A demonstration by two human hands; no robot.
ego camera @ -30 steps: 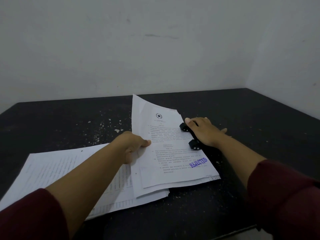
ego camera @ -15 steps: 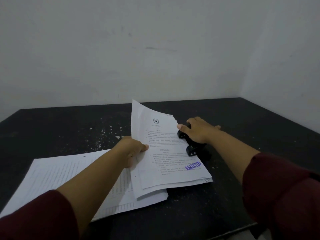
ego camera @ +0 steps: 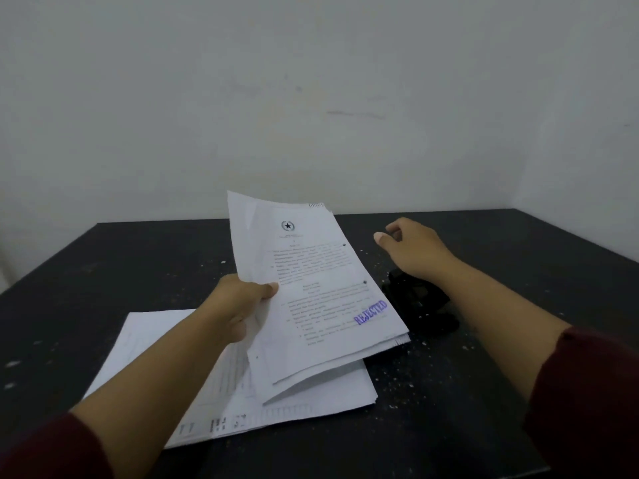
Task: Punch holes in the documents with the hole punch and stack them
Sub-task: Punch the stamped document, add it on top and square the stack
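Two holes in held documents (ego camera: 321, 288), left hand (ego camera: 238, 305) gripping, hole punch (ego camera: 420, 305) beside

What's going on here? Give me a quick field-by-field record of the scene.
left hand: grips stamped documents, lifted and tilted
punch marks: two holes along the documents' right edge
right hand: holds nothing, raised above hole punch
paper stack: flat on black table, under the lifted documents
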